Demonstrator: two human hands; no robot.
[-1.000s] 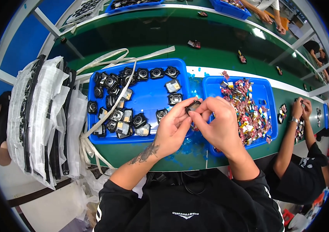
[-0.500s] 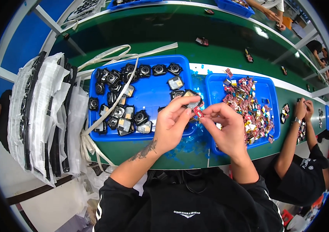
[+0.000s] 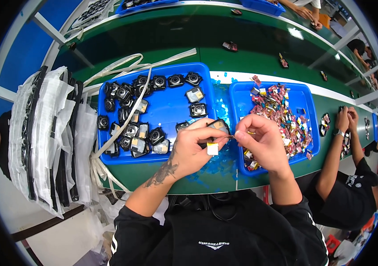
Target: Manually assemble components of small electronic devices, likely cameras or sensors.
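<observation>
My left hand (image 3: 191,153) grips a black smartwatch case (image 3: 218,126) between thumb and fingers, above the gap between two blue trays. A small white square piece (image 3: 212,149) with a yellowish edge shows just below the left fingers; what it is fastened to is hidden. Thumb and forefinger of my right hand (image 3: 262,142) are pinched together at the case's right side, on something thin and dark too small to name. The left blue tray (image 3: 167,111) carries several black watch cases. Red, white and yellow small parts (image 3: 280,108) are heaped in the right blue tray (image 3: 315,128).
White strapping (image 3: 147,95) lies across the left tray. Stacked wrapped black trays (image 3: 49,137) stand at the left. Blue scraps (image 3: 206,170) litter the green table (image 3: 153,170). A co-worker's hands (image 3: 348,117) are busy at the right; loose parts (image 3: 230,46) lie on the far green surface.
The red piece between my hands is out of sight, and the white square now shows under my left fingers. Both hands have shifted slightly; the right fingertips have moved up and right.
</observation>
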